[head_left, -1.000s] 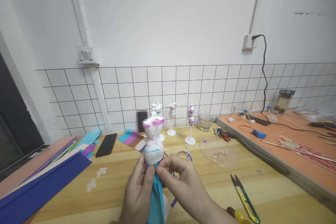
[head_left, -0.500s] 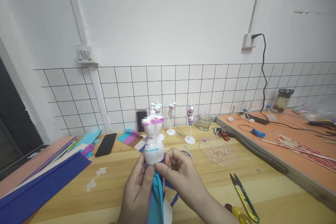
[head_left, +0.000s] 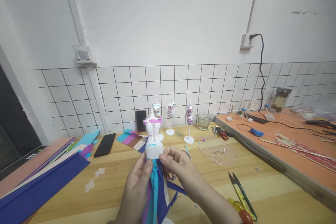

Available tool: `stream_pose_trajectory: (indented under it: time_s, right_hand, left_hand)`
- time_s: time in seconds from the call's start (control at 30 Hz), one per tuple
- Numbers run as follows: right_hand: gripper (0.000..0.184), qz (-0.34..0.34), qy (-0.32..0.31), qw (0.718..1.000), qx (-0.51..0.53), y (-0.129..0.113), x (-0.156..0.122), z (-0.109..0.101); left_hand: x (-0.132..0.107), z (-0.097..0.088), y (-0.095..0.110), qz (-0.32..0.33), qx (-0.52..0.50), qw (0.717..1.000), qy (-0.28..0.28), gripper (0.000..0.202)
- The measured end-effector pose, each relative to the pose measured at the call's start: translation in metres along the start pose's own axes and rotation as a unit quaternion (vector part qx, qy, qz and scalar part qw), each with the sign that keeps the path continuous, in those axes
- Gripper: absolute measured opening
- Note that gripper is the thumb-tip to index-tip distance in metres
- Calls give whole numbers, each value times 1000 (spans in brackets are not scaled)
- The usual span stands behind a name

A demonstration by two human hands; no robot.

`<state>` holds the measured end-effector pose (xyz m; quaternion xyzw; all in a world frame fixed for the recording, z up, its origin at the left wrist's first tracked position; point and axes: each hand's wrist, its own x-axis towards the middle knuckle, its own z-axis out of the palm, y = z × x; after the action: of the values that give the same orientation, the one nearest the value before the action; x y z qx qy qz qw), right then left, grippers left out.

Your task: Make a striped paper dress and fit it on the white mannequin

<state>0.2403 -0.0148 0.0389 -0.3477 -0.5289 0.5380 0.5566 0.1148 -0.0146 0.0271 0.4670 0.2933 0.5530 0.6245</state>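
My left hand gripping coloured strips right under the white mannequin, my right hand pinching them too, three more mannequins near the bench's far edge

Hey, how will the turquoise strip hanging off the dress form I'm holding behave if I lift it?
The turquoise strip is likely floppy, as it hangs in lengthwise folds from the dress form. It's probably light for its size, since it looks thin. Its creases suggest it may wrinkle easily.
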Motion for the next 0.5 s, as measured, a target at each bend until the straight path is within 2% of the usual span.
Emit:
stream_pose_trajectory:
  time_s: [0.13, 0.37, 0.5]
  right_hand:
    - [46, -1, 37, 999, -1, 6, 3, 1]
    - [46, -1, 54, 998, -19, 8, 4, 4]
    - [46, -18, 53, 998, -4, 16, 6, 4]
  left_hand:
    - [1, 3, 2, -15, -22, 1000, -13, 51]
    - [-1, 1, -1, -21, -49, 999, -4, 44]
    - [1, 4, 0, -25, -60, 998, -6, 53]
